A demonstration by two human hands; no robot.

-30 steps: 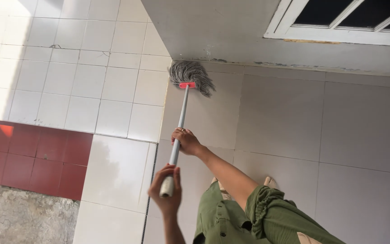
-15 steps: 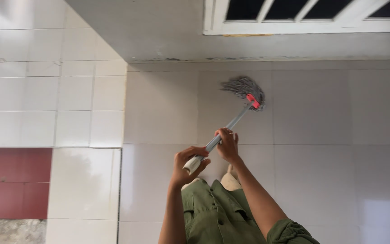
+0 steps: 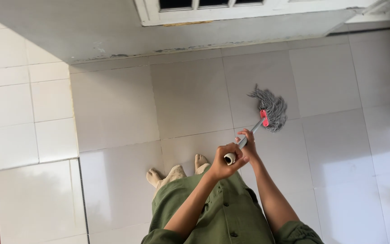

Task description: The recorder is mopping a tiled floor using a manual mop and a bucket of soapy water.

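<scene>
Fingers of both hands stayed wrapped round the mop handle [image 3: 244, 141], left hand [image 3: 224, 160] capping its top, right hand [image 3: 248, 145] just below, as the grey mop head [image 3: 271, 108] swung right across the floor tiles [image 3: 190, 95] (bare feet [image 3: 177, 171] planted), away from the wall [image 3: 113, 36].

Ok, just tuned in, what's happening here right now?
A person in a green garment is mopping a pale tiled floor. Both hands grip the grey mop handle: the left hand is wrapped round its top end, and the right hand is just below it. The grey string mop head lies on the tiles to the person's right, short of the wall under the white window frame.
</scene>
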